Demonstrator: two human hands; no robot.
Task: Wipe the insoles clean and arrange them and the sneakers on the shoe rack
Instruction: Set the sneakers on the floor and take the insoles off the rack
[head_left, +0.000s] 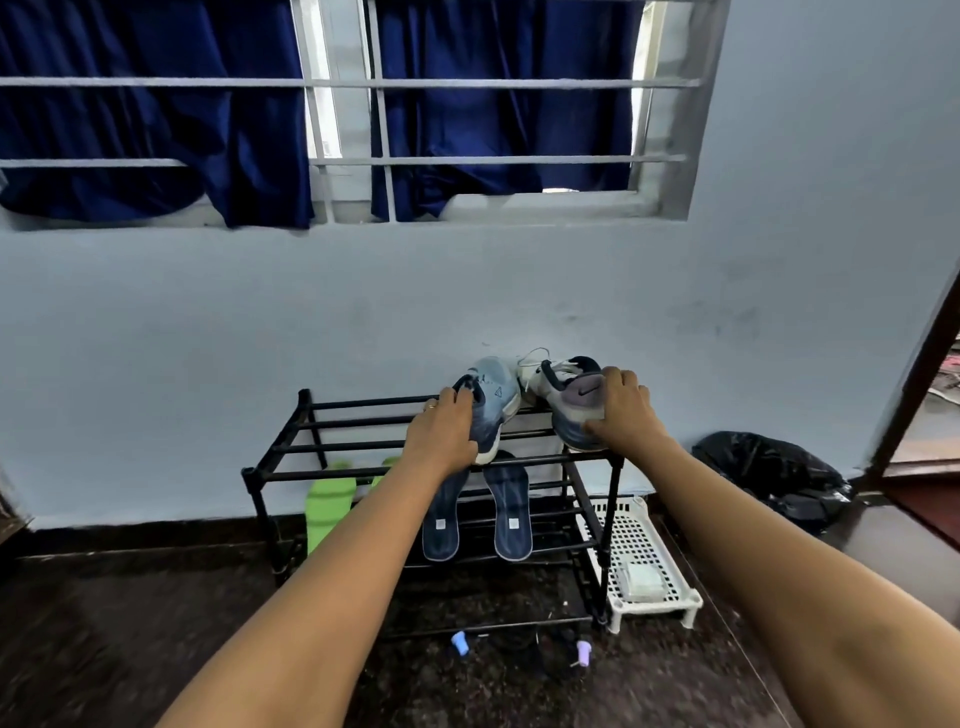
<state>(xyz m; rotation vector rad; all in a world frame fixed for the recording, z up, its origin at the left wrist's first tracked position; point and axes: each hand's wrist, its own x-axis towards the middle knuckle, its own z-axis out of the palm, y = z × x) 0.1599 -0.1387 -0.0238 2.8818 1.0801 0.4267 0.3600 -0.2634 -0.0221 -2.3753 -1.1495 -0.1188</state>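
From where I stand, both of the person's arms reach out to the top tier of the black rack (311, 474) against the wall. The left hand (447, 431) is clamped on the heel of the blue sneaker (496, 402): its fingers curl over the collar and the thumb tucks under by the sole. The right hand (626, 410) grips the grey sneaker (569, 392) the same way, fingers wrapped over the back of the heel, thumb low against the sole. Both sneakers sit at the right end of the top tier, heels toward the person, toes toward the wall, tipped up a little, close beside each other. I cannot tell whether they touch.

One tier down, two blue insoles lie flat across the bars, side by side and slightly apart: the left insole (440, 522), partly hidden by the left forearm, and the right insole (511, 514). Two green shapes (327, 501) lean at the rack's left side, behind its bars; they look like insoles, but I cannot be sure.

A white basket (667, 551) stands on the floor just beside the rack's right leg, with a pale block (641, 579) in it. A black bag (769, 470) slumps against the wall further right.
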